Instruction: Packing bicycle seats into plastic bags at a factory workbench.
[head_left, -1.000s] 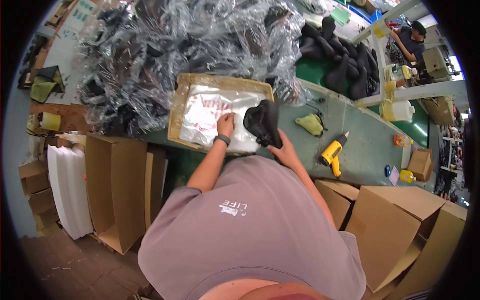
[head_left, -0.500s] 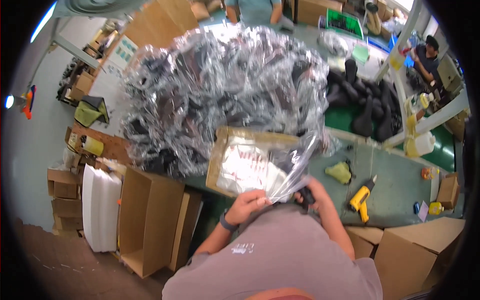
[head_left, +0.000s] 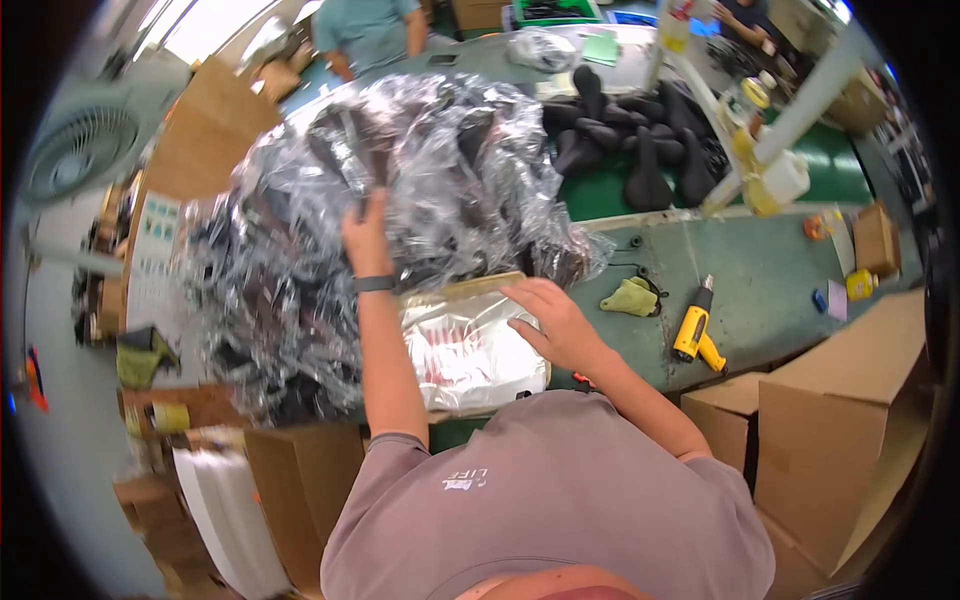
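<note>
A big heap of black bicycle saddles in clear plastic bags point(head_left: 270, 260) covers the bench in front of me. My left hand point(head_left: 366, 240) reaches into it, thumb and finger apart at the narrow end of a bagged saddle point(head_left: 345, 140); whether it grips the plastic is unclear. Between my body and the heap stands a shallow cardboard box point(head_left: 470, 288), its inside covered by shiny white plastic packaging point(head_left: 465, 355) with reddish print. My right hand point(head_left: 555, 322) is open over the box's right side, fingers stretched out, holding nothing.
Right of the box lie a yellow heat gun point(head_left: 693, 330) and a green cloth point(head_left: 630, 297). Unwrapped black saddles point(head_left: 650, 170) are piled farther back, near a white post. Open cartons point(head_left: 835, 430) flank me, with white foam sheets point(head_left: 225, 520) at left. Another person point(head_left: 370, 35) stands across the bench.
My left hand has gone from the box's near edge up into the heap. My right hand has let go of the bagged dark thing and opened over the box. The view has shifted.
</note>
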